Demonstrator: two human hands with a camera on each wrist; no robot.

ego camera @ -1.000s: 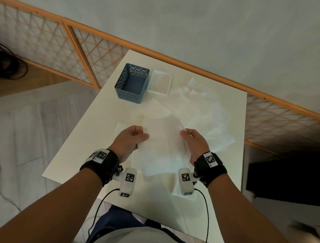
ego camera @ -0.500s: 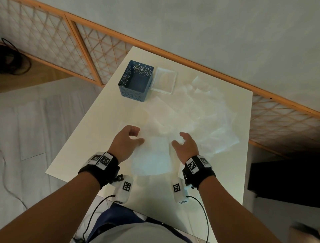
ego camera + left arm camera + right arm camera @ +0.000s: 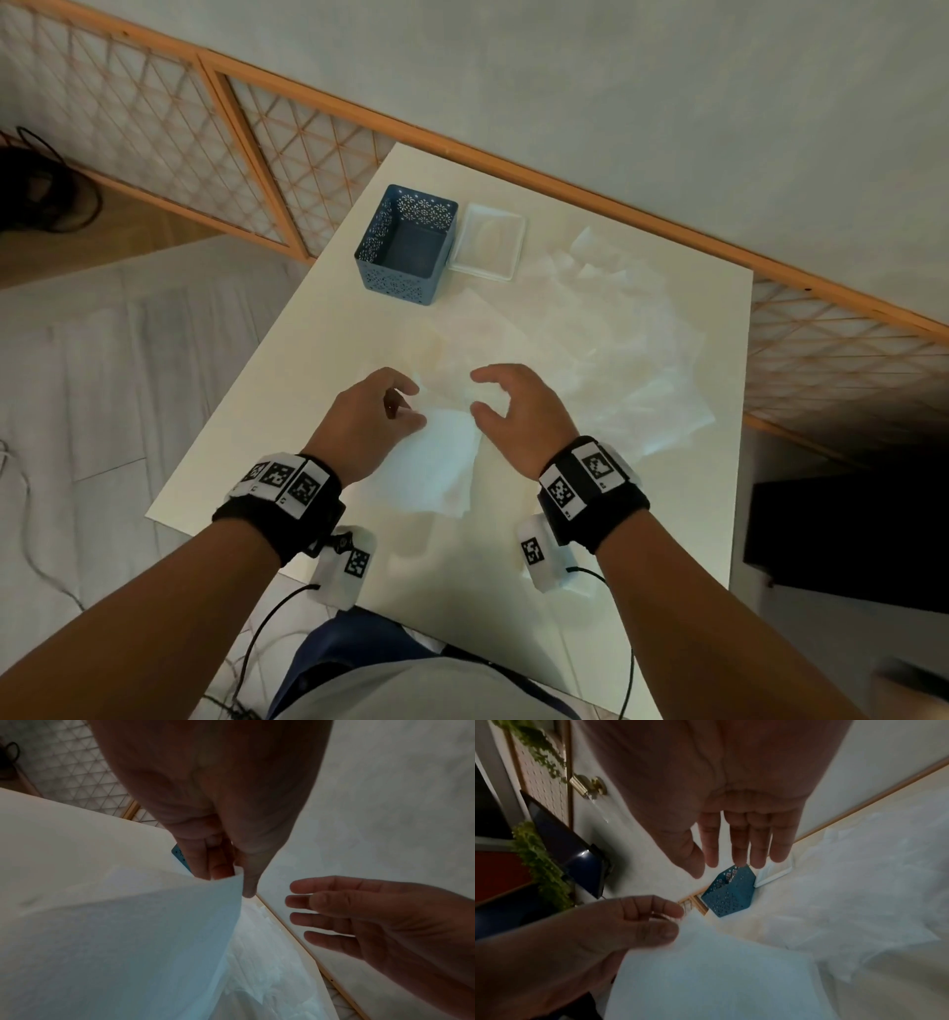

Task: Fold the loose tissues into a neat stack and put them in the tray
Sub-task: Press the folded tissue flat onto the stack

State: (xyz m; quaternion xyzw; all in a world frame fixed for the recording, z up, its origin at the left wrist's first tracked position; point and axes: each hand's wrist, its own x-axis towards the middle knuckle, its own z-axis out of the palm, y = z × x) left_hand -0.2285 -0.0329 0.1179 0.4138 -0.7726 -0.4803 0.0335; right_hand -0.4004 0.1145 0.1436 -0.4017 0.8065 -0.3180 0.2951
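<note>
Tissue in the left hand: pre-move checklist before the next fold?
1. Left hand pinches the tissue corner: ok.
2. Right hand free, fingers straight, holding nothing: ok.
3. Tissue folded square: cannot tell, edges blur.
4. Loose tissues sorted: not ok, spread over the table.
5. White tray reachable beside the blue basket: ok.
6. Tray contents: cannot tell.

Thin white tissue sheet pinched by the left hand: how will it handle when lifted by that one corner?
Likely floppy: the thin white tissue sheet drapes from the left hand pinching its corner. Probably very light: thumb and fingertips alone hold it. May tear or crumple easily, like the creased loose tissues behind.
</note>
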